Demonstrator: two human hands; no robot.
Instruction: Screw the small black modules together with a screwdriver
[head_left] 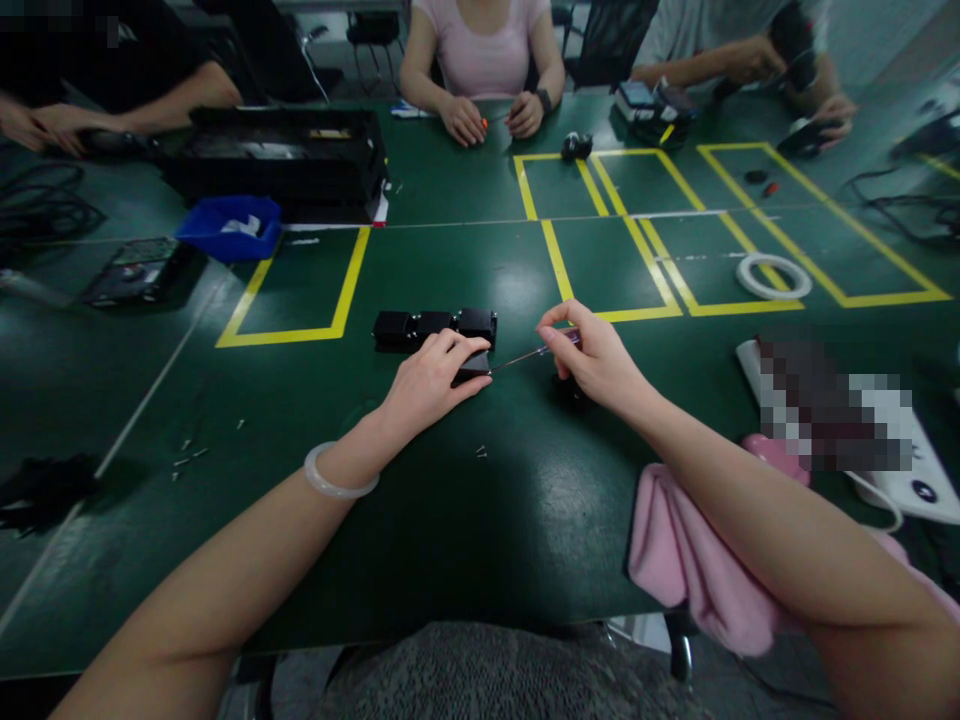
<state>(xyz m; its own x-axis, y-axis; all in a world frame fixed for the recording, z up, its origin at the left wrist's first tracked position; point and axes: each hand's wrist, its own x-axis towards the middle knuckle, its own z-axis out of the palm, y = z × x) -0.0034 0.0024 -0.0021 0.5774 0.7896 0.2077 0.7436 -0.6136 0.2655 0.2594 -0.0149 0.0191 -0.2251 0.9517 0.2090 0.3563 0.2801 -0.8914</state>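
Observation:
My left hand (435,370) is closed over a small black block (472,368) on the green table, its fingers and thumb pressing the sides. In my right hand (589,355) is a thin screwdriver (529,355), held between fingertips and thumb. The shaft points left, and its tip meets the right end of the block, where a small screw seems to sit. Just behind my left hand stands a row of black blocks (433,325) with small screws at their edges. A dark object (570,388) lies partly hidden under my right hand.
Loose screws (481,453) lie near my left forearm, with more screws (187,455) farther left. A pink cloth (690,560) and a white power strip (892,440) are at right. Behind are a blue bin (231,228), a black case (285,160), a tape roll (774,277) and three co-workers.

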